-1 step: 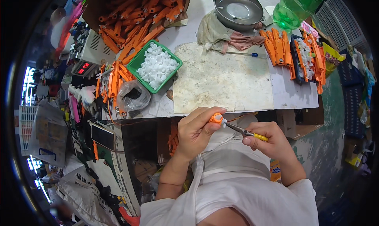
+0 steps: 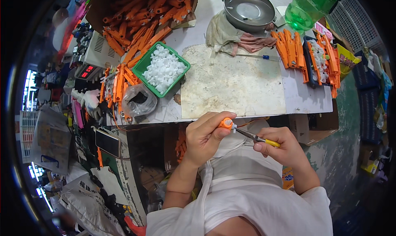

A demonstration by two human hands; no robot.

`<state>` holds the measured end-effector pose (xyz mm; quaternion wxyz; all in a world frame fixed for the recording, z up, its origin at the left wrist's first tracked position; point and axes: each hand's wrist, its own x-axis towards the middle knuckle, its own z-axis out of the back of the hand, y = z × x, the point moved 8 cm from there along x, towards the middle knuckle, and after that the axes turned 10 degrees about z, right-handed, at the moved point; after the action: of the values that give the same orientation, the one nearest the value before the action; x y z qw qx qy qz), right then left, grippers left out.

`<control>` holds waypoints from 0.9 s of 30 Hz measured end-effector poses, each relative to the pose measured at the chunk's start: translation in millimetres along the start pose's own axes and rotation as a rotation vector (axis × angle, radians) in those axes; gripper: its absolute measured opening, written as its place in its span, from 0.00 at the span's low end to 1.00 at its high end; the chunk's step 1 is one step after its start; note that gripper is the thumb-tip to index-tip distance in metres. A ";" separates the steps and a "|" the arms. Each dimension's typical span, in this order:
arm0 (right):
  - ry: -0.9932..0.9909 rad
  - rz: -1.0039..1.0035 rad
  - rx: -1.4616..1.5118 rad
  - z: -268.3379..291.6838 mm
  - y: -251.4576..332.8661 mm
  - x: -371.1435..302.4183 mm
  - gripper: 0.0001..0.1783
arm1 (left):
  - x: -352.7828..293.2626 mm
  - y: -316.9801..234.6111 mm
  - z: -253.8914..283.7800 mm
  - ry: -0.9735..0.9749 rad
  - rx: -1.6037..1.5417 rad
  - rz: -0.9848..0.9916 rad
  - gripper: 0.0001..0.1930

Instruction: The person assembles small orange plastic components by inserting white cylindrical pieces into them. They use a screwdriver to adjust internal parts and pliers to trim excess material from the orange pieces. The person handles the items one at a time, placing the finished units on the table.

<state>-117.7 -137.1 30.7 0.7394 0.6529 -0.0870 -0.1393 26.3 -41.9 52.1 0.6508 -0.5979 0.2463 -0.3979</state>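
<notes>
Just in front of the table edge, my left hand pinches an orange plastic part between thumb and fingertips. A small whitish piece sticks out of its right side. My right hand is closed round a slim tool with a yellow handle and a tapered metal front; its exact kind is hard to make out. The tool's tip touches or nearly touches the whitish piece. Behind my left hand, a green tray on the table holds a heap of small white plastic pieces.
A worn pale board lies mid-table, with a blue-handled screwdriver, rags and a metal pan at its far side. Orange parts stand at right, more spill from a box at left. A clear bag sits near the tray.
</notes>
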 end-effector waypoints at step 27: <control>-0.087 0.550 -0.943 14.1 48.7 24.7 0.14 | 0.6 43.7 2.4 -0.109 -0.528 0.410 0.19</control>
<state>-94.2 -153.0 79.5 0.9568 0.1977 -0.2131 0.0081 38.3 -42.3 10.0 0.5523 -0.7041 0.4210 -0.1486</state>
